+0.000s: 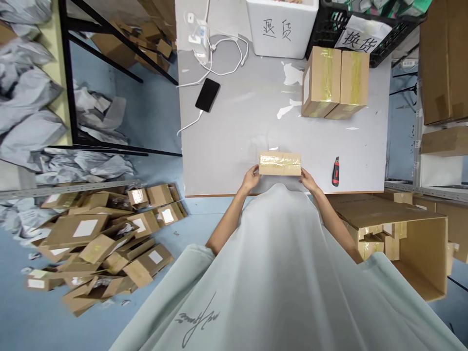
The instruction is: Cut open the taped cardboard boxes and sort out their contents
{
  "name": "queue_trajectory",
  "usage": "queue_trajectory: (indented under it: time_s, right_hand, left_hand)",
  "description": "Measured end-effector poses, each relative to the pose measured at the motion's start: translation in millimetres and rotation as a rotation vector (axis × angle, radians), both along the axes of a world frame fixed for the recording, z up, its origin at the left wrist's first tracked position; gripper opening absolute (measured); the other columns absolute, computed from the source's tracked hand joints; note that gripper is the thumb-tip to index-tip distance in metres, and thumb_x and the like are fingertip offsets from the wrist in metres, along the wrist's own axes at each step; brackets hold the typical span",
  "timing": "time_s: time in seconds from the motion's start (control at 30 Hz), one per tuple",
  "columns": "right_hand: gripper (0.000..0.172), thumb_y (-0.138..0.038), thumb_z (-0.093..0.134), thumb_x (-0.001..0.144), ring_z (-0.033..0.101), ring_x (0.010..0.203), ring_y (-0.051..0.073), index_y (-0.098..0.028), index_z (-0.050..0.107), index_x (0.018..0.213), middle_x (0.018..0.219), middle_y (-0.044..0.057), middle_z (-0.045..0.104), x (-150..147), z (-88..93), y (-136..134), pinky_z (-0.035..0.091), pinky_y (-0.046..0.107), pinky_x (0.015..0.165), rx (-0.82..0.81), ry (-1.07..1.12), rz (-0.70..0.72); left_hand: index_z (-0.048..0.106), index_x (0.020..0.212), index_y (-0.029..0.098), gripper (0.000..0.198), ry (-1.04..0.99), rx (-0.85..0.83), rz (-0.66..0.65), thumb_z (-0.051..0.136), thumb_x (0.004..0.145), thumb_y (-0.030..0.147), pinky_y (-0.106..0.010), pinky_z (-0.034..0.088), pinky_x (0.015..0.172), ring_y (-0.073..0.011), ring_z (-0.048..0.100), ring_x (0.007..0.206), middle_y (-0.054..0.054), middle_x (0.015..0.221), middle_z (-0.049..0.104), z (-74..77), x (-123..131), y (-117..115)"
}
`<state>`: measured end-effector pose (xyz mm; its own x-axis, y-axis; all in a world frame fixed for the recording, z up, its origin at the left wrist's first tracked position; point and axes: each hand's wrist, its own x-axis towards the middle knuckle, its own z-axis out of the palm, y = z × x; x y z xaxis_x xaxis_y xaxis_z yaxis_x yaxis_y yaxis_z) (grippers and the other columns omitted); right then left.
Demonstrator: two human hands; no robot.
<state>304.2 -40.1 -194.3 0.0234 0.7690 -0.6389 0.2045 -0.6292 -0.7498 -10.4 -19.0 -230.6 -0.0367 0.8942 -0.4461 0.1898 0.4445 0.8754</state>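
A small taped cardboard box [280, 164] is at the near edge of the grey table, in front of my shirt. My left hand [251, 178] grips its left end, and my right hand [308, 179] holds the right end. Clear tape runs along its top. To the right of my right hand lies a red and black box cutter [335, 171]. Farther back on the right, two taped cardboard boxes [321, 83] stand side by side.
A phone [207, 95] on a cable and a power strip [199, 41] are at the table's left. A white bin [283, 29] and a black crate [378, 34] stand at the back. Opened boxes [109, 234] pile on the left floor; a large open carton [420, 253] stands right.
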Motion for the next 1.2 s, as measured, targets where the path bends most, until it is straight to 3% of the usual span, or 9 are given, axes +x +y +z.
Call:
queue_trajectory:
  time_s: [0.1,0.2,0.4,0.6,0.73,0.83,0.93,1.07,1.2]
  right_hand:
    - [0.069,-0.040,0.076,0.080,0.063,0.154,0.034,-0.024,0.077,0.147,0.160,0.009,0.074,-4,5.0,2,0.042,0.059,0.135,0.092,-0.024,0.062]
    - [0.062,-0.047,0.082,0.081,0.063,0.153,0.037,-0.023,0.082,0.138,0.156,0.011,0.077,0,18.5,-2,0.045,0.061,0.133,0.123,-0.027,0.088]
    - [0.088,-0.067,0.085,0.088,0.064,0.153,0.035,-0.023,0.069,0.162,0.168,0.010,0.068,6,43.9,-1,0.046,0.053,0.135,0.234,0.096,0.093]
    - [0.080,-0.074,0.087,0.081,0.069,0.146,0.036,-0.023,0.080,0.143,0.155,0.011,0.077,15,32.8,4,0.048,0.056,0.133,0.162,0.111,0.107]
    - [0.076,-0.072,0.082,0.085,0.065,0.152,0.036,-0.024,0.078,0.145,0.165,0.014,0.070,26,18.6,-9,0.051,0.056,0.131,0.044,0.064,0.028]
    - [0.069,-0.067,0.069,0.094,0.065,0.152,0.033,-0.024,0.076,0.148,0.167,0.014,0.067,25,9.0,-19,0.052,0.058,0.128,-0.055,0.000,-0.050]
    - [0.062,-0.055,0.064,0.093,0.069,0.147,0.033,-0.023,0.077,0.145,0.160,0.013,0.073,18,2.5,-24,0.051,0.061,0.129,-0.086,-0.013,-0.053]
    - [0.063,-0.047,0.065,0.087,0.067,0.150,0.034,-0.026,0.079,0.145,0.161,0.008,0.073,13,6.3,-23,0.050,0.062,0.129,-0.054,-0.029,-0.029]
    - [0.066,-0.054,0.067,0.091,0.064,0.153,0.036,-0.025,0.078,0.150,0.160,0.006,0.074,13,26.6,-15,0.046,0.061,0.134,0.146,-0.024,0.059]
  left_hand:
    - [0.082,0.125,0.016,0.051,-0.038,-0.046,-0.028,0.075,0.074,0.017,-0.056,0.059,0.121,-0.0360,0.080,0.127,-0.017,0.135,0.084,2.4,6,1]
    - [0.081,0.126,0.015,0.049,-0.056,-0.054,-0.033,0.080,0.078,0.023,-0.056,0.057,0.124,-0.0356,0.079,0.129,-0.018,0.136,0.083,9.2,5,-2]
    - [0.081,0.131,0.015,0.045,-0.015,-0.034,0.000,0.081,0.090,0.032,-0.051,0.059,0.121,-0.0310,0.077,0.125,-0.018,0.139,0.079,18.5,-3,-7]
    - [0.082,0.123,0.015,0.041,-0.031,-0.093,-0.005,0.082,0.088,0.038,-0.049,0.061,0.116,-0.0310,0.079,0.118,-0.017,0.129,0.083,12.3,-4,-10]
    - [0.082,0.124,0.017,0.043,-0.029,-0.163,0.000,0.076,0.091,0.044,-0.047,0.064,0.108,-0.0295,0.080,0.111,-0.015,0.124,0.086,6.0,-5,-22]
    - [0.085,0.118,0.019,0.038,-0.015,-0.209,-0.013,0.069,0.089,0.037,-0.048,0.064,0.107,-0.0285,0.081,0.106,-0.012,0.119,0.087,4.4,-2,-31]
    - [0.087,0.108,0.020,0.035,-0.032,-0.206,-0.060,0.067,0.080,0.028,-0.049,0.062,0.112,-0.0305,0.081,0.112,-0.011,0.114,0.089,7.3,5,-37]
    - [0.088,0.104,0.020,0.036,-0.038,-0.154,-0.085,0.067,0.075,0.024,-0.050,0.060,0.117,-0.0332,0.080,0.118,-0.011,0.110,0.089,15.8,9,-36]
    - [0.089,0.110,0.019,0.037,-0.005,-0.074,-0.056,0.067,0.080,0.025,-0.050,0.058,0.120,-0.0323,0.078,0.122,-0.010,0.119,0.087,26.2,1,-24]
